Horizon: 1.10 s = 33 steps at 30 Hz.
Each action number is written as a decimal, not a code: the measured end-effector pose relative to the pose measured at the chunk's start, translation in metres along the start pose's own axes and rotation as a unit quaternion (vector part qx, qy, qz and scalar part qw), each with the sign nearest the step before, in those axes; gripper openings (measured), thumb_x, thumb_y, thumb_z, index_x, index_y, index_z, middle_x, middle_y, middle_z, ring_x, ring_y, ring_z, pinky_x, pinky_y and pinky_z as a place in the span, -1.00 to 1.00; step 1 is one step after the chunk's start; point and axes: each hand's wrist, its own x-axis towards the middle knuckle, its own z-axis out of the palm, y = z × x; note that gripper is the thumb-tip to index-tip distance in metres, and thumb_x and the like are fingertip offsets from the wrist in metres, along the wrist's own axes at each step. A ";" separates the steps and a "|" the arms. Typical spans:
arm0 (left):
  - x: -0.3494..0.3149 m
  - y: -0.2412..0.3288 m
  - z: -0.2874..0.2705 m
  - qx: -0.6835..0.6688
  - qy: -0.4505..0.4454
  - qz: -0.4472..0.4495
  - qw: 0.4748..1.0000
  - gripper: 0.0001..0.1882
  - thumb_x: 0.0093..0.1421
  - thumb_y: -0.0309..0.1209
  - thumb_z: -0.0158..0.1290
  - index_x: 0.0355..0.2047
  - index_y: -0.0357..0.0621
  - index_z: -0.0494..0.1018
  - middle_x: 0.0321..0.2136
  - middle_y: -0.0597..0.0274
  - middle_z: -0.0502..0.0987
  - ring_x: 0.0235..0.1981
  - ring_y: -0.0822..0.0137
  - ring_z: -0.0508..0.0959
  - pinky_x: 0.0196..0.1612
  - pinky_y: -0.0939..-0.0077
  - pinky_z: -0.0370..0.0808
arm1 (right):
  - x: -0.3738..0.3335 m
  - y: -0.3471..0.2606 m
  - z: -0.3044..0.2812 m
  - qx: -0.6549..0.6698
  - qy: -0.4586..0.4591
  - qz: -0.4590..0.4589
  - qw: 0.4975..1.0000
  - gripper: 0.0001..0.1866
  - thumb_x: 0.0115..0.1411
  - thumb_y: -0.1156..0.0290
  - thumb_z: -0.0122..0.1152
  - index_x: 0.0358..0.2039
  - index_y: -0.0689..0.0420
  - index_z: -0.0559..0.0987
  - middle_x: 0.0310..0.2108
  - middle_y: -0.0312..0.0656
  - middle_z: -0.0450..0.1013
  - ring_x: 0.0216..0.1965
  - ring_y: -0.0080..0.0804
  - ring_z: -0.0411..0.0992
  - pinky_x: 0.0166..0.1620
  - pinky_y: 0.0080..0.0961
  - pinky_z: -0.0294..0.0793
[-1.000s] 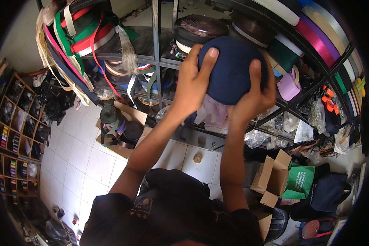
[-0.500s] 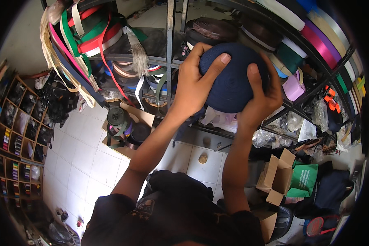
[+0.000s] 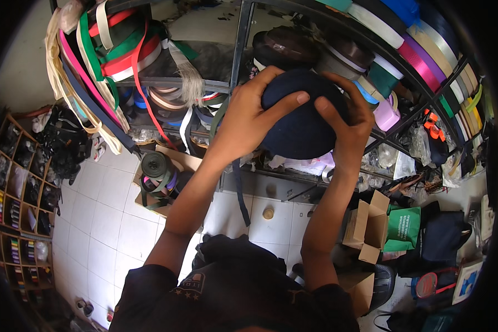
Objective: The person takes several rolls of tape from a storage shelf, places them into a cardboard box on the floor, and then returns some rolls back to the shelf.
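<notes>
And it's the navy roll (image 3: 304, 135) up front, held between both hands before the rack (image 3: 241, 47), over its lower shelf! Left hand (image 3: 243, 122) clamps the left side, right hand (image 3: 351, 130) the right, thumbs pressing in over the near face, fingers wrapped round the rim; how firmly those hidden fingertips bear, I can't tell.

Now the danger: a dark strap (image 3: 240, 193) dangles below the left wrist, probably the roll's own loose end, though the join is hidden. If so, any slack in the squeeze could let more layers unwind. Press the thumbs too hard on that face and the core might pop out, coning the whole coil. One hand easing alone could tip it onto the tiles (image 3: 102, 182). And those other rolls (image 3: 288, 47) crowd close behind; a careless bump might shift them!
</notes>
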 end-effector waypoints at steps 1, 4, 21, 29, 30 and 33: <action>-0.001 -0.001 0.001 -0.002 0.043 -0.008 0.999 -0.69 0.22 -0.26 0.15 -0.20 -0.28 0.46 -0.45 0.16 0.55 -0.40 0.47 0.53 -0.29 0.57 0.45 | 0.000 0.003 0.008 -0.032 0.061 -0.048 0.996 -0.49 0.02 0.50 0.42 0.02 0.24 0.48 -0.24 -0.08 0.56 -0.20 -0.47 0.50 -0.08 -0.59 0.43; -0.008 -0.018 0.019 -0.067 0.144 -0.004 0.987 -0.67 0.23 -0.25 0.16 -0.21 -0.31 0.45 -0.45 0.12 0.57 -0.39 0.44 0.56 -0.28 0.54 0.47 | -0.012 0.011 0.049 -0.051 0.212 -0.101 0.971 -0.56 0.08 0.51 0.38 -0.01 0.31 0.53 -0.19 -0.11 0.55 -0.19 -0.43 0.50 -0.06 -0.55 0.46; -0.030 -0.030 0.004 -0.148 0.140 -0.051 0.978 -0.66 0.26 -0.29 0.12 -0.09 -0.31 0.41 -0.36 0.20 0.56 -0.34 0.53 0.51 -0.25 0.64 0.46 | -0.045 0.039 0.085 0.000 0.340 -0.083 0.937 -0.63 0.16 0.43 0.31 -0.05 0.34 0.54 -0.16 -0.13 0.53 -0.17 -0.44 0.49 -0.01 -0.54 0.42; -0.046 -0.024 0.017 -0.122 0.178 0.018 0.976 -0.65 0.26 -0.27 0.12 -0.14 -0.33 0.39 -0.35 0.04 0.61 -0.32 0.39 0.60 -0.23 0.51 0.51 | -0.050 0.040 0.081 0.038 0.402 -0.077 0.912 -0.59 0.22 0.38 0.24 0.03 0.29 0.46 -0.07 -0.06 0.46 -0.08 -0.42 0.44 0.02 -0.53 0.40; -0.046 -0.020 0.013 -0.134 0.209 0.032 0.968 -0.65 0.27 -0.26 0.11 -0.14 -0.33 0.39 -0.35 0.04 0.61 -0.31 0.38 0.60 -0.23 0.50 0.50 | -0.049 0.035 0.075 0.040 0.400 -0.079 0.912 -0.59 0.22 0.38 0.24 0.03 0.29 0.46 -0.07 -0.06 0.46 -0.08 -0.42 0.44 0.02 -0.53 0.40; -0.037 -0.013 -0.016 -0.091 0.050 0.017 0.994 -0.65 0.25 -0.25 0.13 -0.14 -0.29 0.41 -0.35 0.11 0.57 -0.31 0.38 0.55 -0.20 0.52 0.46 | -0.050 0.005 0.043 0.067 0.166 -0.005 0.984 -0.58 0.09 0.50 0.33 -0.01 0.23 0.51 -0.11 -0.14 0.50 -0.07 -0.44 0.44 0.06 -0.57 0.35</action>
